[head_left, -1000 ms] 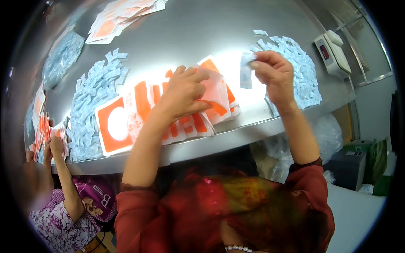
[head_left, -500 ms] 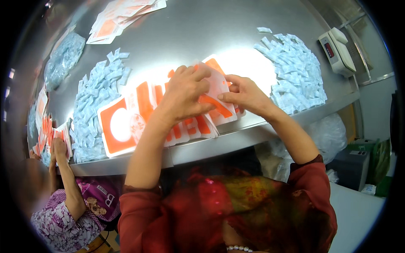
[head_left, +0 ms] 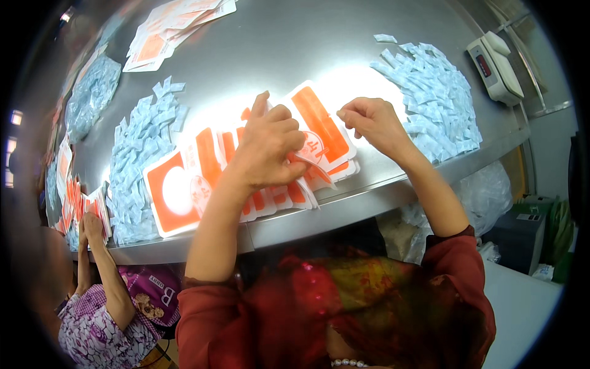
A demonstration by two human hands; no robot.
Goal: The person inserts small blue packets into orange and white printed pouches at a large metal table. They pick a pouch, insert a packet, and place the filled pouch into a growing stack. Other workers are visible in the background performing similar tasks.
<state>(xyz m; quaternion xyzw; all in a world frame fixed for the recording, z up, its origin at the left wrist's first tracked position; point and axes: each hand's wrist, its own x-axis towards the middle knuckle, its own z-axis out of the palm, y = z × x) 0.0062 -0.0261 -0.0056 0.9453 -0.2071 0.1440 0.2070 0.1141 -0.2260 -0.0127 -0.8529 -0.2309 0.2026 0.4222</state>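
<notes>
A fanned row of flat orange-and-white pouches (head_left: pixel 178 192) lies along the near edge of the metal table. My left hand (head_left: pixel 267 147) rests over the middle of this row, its index finger raised. Its thumb and curled fingers grip the edge of a pouch, which they partly hide. To its right, another pouch (head_left: pixel 319 123) lies face up on the stack. My right hand (head_left: pixel 373 126) hovers just right of that pouch, thumb and fingers pinched together; anything between the fingertips is too small to make out.
Small pale-blue sachets are heaped at left (head_left: pixel 138 166) and right (head_left: pixel 439 101). A white scale (head_left: pixel 495 69) stands far right. More pouches (head_left: pixel 169 37) and a plastic bag of sachets (head_left: pixel 92 95) lie at upper left. A co-worker's hands (head_left: pixel 90 230) handle pouches at left.
My right hand has come off the pouches and moved up and right, its fingers now pinched. The pouch between my hands has dropped flatter; my left hand has stayed near its place.
</notes>
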